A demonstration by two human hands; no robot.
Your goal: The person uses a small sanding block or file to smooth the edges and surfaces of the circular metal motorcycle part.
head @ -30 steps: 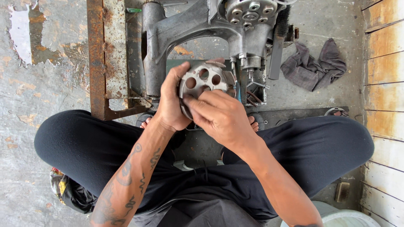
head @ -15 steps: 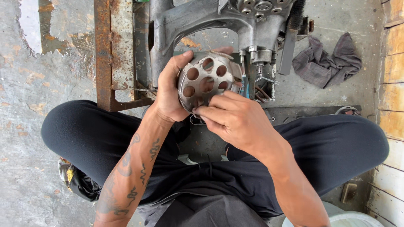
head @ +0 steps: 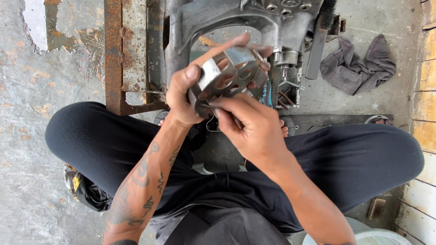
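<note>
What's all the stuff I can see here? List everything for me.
round metal part with holes: one, grey, held up in both hands
engine casing: one, grey metal, on the floor ahead
rusty metal frame: one, brown, left of the casing
rag: one, dark grey, crumpled at upper right
brush: one, brown, lower right by the wooden wall
bag: one, black, under the left thigh
left hand: grips the part's rim
right hand: fingers at the part's lower edge
</note>
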